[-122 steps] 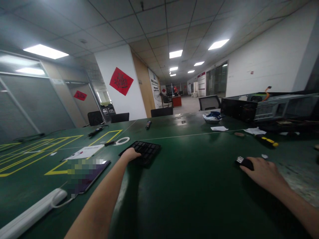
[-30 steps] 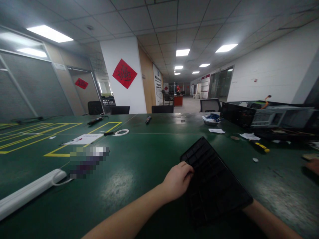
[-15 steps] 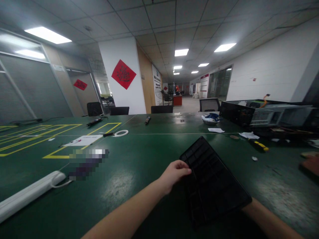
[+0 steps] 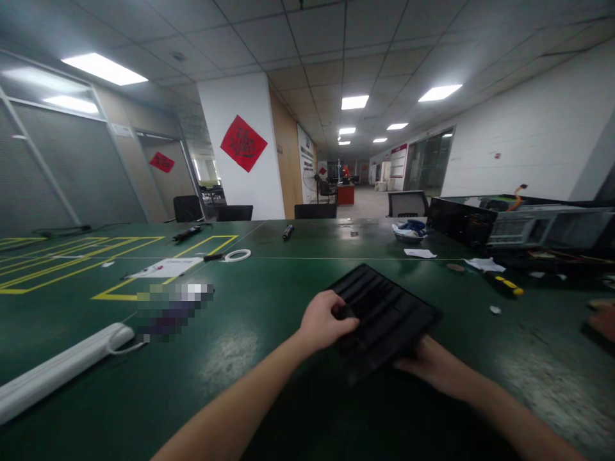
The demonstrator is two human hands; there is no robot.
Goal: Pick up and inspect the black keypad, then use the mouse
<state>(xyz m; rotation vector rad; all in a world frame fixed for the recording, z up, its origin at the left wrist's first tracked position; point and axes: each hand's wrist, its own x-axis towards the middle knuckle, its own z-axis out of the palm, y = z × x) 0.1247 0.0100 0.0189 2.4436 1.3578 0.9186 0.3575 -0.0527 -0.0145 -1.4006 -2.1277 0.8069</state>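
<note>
A black rectangular tray [image 4: 384, 314], divided by parallel ridges, is held tilted above the green table, with its near edge lower. My left hand [image 4: 327, 320] is closed on its left edge, the thumb on top and the fingers bent around the rim. On the other side, my right hand [image 4: 427, 365] grips the tray from below at the right edge. The fingers of that hand are mostly hidden under the tray. Nothing loose can be made out on the tray's dark surface.
On the left of the green table [image 4: 269, 288] lie a long white roll [image 4: 62, 371], a blurred-out item [image 4: 173, 314] and a tape roll [image 4: 237, 255]. Rightward are a yellow-handled tool [image 4: 509, 285], paper scraps, a bowl [image 4: 409, 234] and an opened computer case [image 4: 461, 221].
The tray has turned and swung up to the left, showing its ridges more flatly. My right hand has come into view beneath it. The camera view has shifted slightly.
</note>
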